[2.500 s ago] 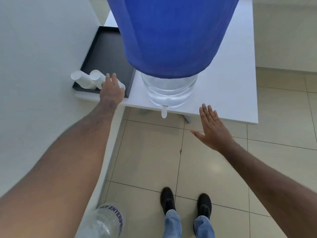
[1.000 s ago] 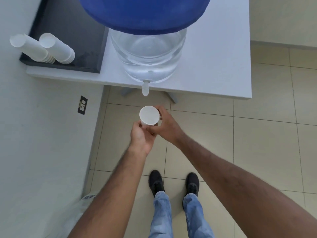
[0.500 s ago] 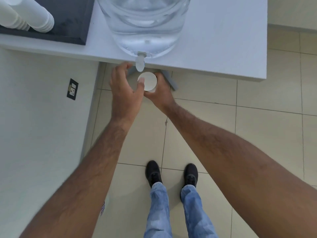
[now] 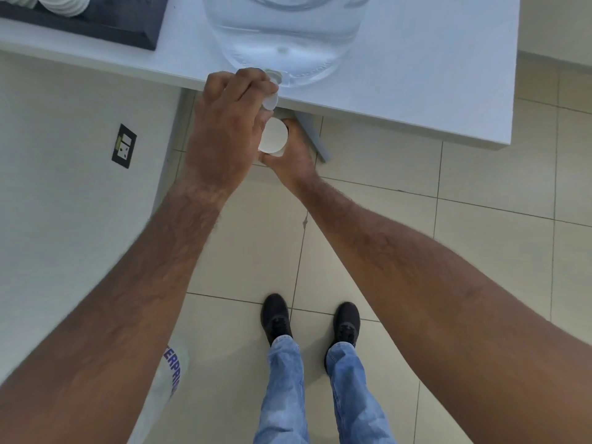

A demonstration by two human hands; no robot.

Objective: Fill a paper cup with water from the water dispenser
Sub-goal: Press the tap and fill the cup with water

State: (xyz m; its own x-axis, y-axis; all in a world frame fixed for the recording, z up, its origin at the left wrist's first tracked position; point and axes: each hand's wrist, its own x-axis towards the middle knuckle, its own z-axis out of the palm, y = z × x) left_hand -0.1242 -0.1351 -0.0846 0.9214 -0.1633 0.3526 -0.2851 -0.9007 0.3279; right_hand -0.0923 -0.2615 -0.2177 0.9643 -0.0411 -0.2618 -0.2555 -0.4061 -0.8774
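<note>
A clear water dispenser jug [image 4: 285, 36] stands on a white table [image 4: 432, 75], its white tap [image 4: 270, 99] sticking out over the table's front edge. My left hand [image 4: 227, 129] is closed around the tap from above. Just below the tap, my right hand [image 4: 288, 158] grips a white paper cup [image 4: 274, 136] from underneath, mouth up. My left hand hides part of the cup's rim. I cannot see whether water is flowing.
A dark tray [image 4: 96, 24] with stacked white cups [image 4: 61, 1] sits on the table's left end. A wall with a socket [image 4: 124, 149] is on the left. A large bottle [image 4: 169, 373] stands on the tiled floor by my feet [image 4: 307, 318].
The left hand took a cup from the tray and passed it to the right hand. Both hands rose to the tap; the left hand has closed on the tap, the cup now under it.
</note>
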